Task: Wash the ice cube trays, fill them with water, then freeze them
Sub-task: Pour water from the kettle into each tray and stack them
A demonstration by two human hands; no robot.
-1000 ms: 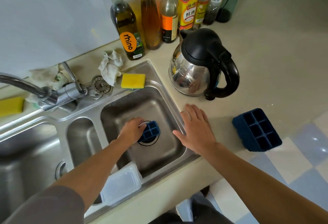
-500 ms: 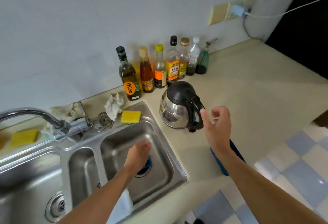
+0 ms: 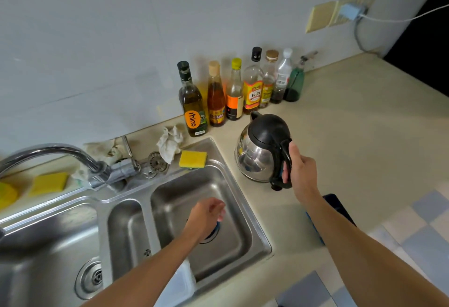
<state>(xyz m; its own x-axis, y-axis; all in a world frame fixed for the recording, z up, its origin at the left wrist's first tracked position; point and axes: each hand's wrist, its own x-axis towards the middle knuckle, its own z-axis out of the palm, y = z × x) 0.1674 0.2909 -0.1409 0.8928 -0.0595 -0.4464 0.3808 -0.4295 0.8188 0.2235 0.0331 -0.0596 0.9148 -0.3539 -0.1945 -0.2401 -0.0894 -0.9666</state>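
Observation:
My left hand (image 3: 205, 214) reaches down into the right sink basin (image 3: 237, 246) and grips a small blue ice cube tray (image 3: 218, 226) over the drain; only a sliver of the tray shows under my fingers. My right hand (image 3: 302, 173) grips the black handle of the steel kettle (image 3: 257, 158), which stands on the counter right of the sink. A second blue ice cube tray (image 3: 339, 206) lies on the counter, mostly hidden behind my right forearm. A clear plastic tray (image 3: 181, 285) leans at the sink's front edge under my left forearm.
Several oil and sauce bottles (image 3: 192, 102) line the wall behind the kettle. A yellow sponge (image 3: 193, 159) and a crumpled rag (image 3: 168, 142) sit on the sink's back rim. The faucet (image 3: 56, 151) arches at the left, near another sponge (image 3: 48, 182). The counter edge runs at lower right.
My right hand left the counter beside the sink, rose and took hold of the kettle handle. The view tilted up toward the wall. My left hand stayed on the tray in the sink.

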